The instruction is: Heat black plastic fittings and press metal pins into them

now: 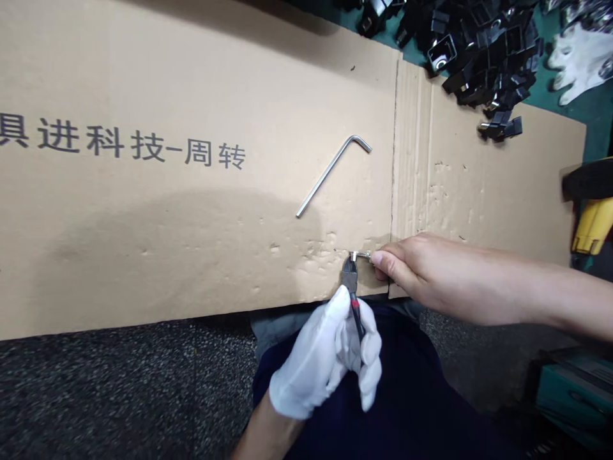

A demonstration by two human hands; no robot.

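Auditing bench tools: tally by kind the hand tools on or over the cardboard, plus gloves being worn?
Hex key: 1, lying on the cardboard
Cutters: 1, in the left hand
Worn white glove: 1, on the left hand; the right hand is bare
Total: 3
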